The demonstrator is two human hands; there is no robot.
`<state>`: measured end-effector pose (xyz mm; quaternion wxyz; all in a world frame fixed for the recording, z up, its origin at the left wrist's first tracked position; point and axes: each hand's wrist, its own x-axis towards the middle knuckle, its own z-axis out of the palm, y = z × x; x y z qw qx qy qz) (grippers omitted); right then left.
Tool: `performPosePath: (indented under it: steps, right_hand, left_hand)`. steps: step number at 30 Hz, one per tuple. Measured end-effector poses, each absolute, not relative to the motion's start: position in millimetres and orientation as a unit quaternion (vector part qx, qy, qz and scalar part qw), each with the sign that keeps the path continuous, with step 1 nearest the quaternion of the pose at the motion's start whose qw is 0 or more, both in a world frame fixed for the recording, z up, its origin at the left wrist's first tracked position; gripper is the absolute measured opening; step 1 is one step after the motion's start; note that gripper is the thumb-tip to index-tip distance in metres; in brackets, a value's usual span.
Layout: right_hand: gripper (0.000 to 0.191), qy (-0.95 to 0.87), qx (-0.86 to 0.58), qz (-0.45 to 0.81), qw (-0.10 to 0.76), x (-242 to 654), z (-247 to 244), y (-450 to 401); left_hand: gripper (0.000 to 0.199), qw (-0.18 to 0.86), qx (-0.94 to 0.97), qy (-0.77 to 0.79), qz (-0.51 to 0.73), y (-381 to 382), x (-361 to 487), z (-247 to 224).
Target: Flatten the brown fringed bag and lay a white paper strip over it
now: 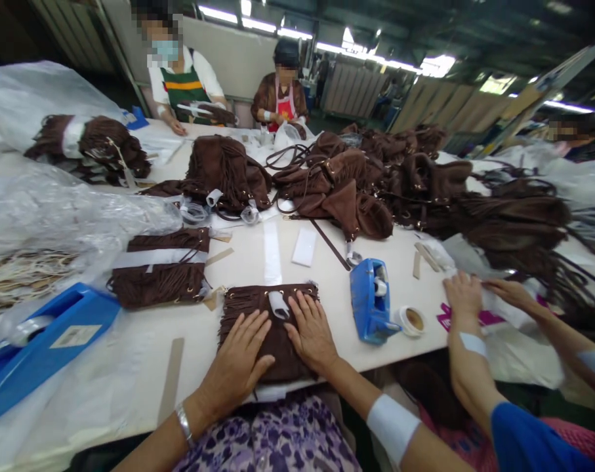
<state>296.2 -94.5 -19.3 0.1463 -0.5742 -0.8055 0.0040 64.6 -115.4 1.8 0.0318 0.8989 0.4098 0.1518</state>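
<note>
A dark brown fringed bag (282, 351) lies flat at the table's front edge, with a small white wrapped piece (278, 305) on its upper middle. My left hand (243, 354) rests palm down on the bag's left part, fingers spread. On its right part lies my right hand (313, 331), also flat with fingers apart, the fingertips beside the wrapped piece. Neither hand grips anything. A white strip (272, 252) runs away from the bag's top edge, and a white rectangular packet (304, 246) lies to its right.
Blue tape dispensers stand at right (369, 301) and left (46, 347). A tape roll (412, 320) is beside the right one. Another banded bag (159, 269) lies left; brown bags (346, 183) are piled behind. A co-worker's hands (464, 295) work at right; two people stand across the table.
</note>
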Motion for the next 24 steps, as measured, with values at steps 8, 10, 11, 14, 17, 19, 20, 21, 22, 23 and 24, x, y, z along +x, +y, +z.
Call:
performPosePath:
  steps: [8,10,11,14,17,19,20,21,22,23,24]
  right_hand:
    - [0.046,-0.822,-0.511,0.01,0.251,288.7,21.3,-146.0]
    - [0.045,-0.867,-0.445,-0.001,0.227,285.7,20.0,-162.6]
    - [0.041,-0.876,-0.428,-0.014,0.221,285.5,16.8,-167.8]
    - [0.033,-0.867,-0.437,-0.039,0.237,291.2,6.4,-171.7]
    - [0.027,-0.865,-0.436,-0.049,0.243,303.0,5.6,-168.0]
    - [0.029,-0.878,-0.409,-0.086,0.233,311.1,9.2,-167.1]
    - [0.031,-0.883,-0.393,-0.111,0.229,315.0,10.6,-167.7]
    - [0.032,-0.886,-0.38,-0.135,0.228,318.9,11.3,-169.0]
    - [0.032,-0.886,-0.372,-0.154,0.231,323.0,10.9,-170.7]
    - [0.03,-0.882,-0.371,-0.167,0.238,327.4,9.5,-172.8]
    - [0.028,-0.878,-0.375,-0.172,0.242,332.1,7.4,-174.8]
  left_hand:
    - [0.071,-0.013,0.882,0.45,0.141,-150.3,55.7,-12.8]
    - [0.067,-0.033,0.881,0.447,0.148,-147.1,53.0,-19.8]
    - [0.066,-0.04,0.88,0.448,0.151,-145.5,50.2,-22.9]
    - [0.071,-0.05,0.87,0.462,0.164,-145.1,37.9,-30.2]
    - [0.078,-0.057,0.861,0.471,0.185,-149.5,27.9,-34.4]
    - [0.082,-0.063,0.857,0.472,0.198,-152.0,25.1,-35.3]
    - [0.084,-0.069,0.854,0.474,0.204,-152.7,24.3,-35.7]
    - [0.087,-0.076,0.85,0.477,0.21,-153.1,22.9,-36.8]
    - [0.089,-0.085,0.845,0.481,0.215,-153.2,20.2,-38.8]
    - [0.091,-0.095,0.841,0.485,0.219,-153.0,15.6,-42.3]
    - [0.093,-0.104,0.839,0.486,0.222,-152.7,8.3,-47.3]
